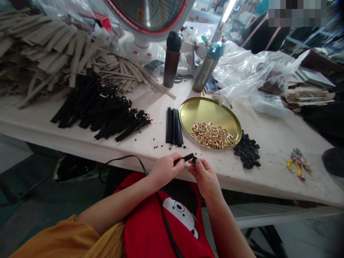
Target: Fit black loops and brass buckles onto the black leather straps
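My left hand (164, 168) pinches a long black strap (185, 158) near its end; the strap loops back to the left over the table edge and down across my red apron. My right hand (203, 172) is closed on a small black piece (194, 160) held right at the strap's tip. Both hands hover at the front edge of the white table (274, 143). Just beyond them lies a neat bundle of black strips (173, 126) and a round gold tray (206, 111) holding several small gold metal fittings (213, 135).
A heap of small black pieces (247, 150) lies right of the tray. A pile of finished black straps (99, 107) and tan strips (53, 46) fill the left. Two bottles (172, 59), a fan base, plastic bags (258, 75) and pliers (297, 163) stand around.
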`<state>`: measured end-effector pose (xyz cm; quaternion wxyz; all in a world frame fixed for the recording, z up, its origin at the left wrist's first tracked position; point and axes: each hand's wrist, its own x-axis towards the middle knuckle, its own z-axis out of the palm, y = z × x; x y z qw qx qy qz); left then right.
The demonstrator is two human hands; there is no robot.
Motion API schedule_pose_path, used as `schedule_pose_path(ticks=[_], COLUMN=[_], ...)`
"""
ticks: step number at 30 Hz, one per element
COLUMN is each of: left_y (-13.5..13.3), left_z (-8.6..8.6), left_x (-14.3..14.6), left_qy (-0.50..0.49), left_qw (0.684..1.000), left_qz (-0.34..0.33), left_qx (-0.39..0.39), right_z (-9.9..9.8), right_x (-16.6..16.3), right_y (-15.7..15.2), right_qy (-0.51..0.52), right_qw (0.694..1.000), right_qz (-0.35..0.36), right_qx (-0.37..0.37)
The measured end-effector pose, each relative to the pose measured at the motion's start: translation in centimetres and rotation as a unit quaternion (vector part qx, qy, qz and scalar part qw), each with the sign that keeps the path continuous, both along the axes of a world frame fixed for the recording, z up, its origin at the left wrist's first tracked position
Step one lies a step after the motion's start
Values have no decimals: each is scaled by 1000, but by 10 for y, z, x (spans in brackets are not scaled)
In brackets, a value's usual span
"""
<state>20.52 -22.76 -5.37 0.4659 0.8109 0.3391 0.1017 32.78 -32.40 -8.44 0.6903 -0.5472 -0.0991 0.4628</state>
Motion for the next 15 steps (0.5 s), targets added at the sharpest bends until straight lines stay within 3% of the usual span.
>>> schedule_pose_path(ticks=[3,9,15], left_y=[2,9,2], left_z=[0,-1,-12], left_x=[1,4,13], left_qy=[9,21,-14], left_qw=[1000,997,998], left_qz=[-8,-64,-38], left_qx=[-8,-49,-58], right_z=[-3,-9,-12], right_x=[4,14,10], right_y=[2,-1,1], right_qy=[-16,-187,-105], right_qw=[1000,981,993], right_qz=[-15,2,22], right_qx=[-1,-42,-40])
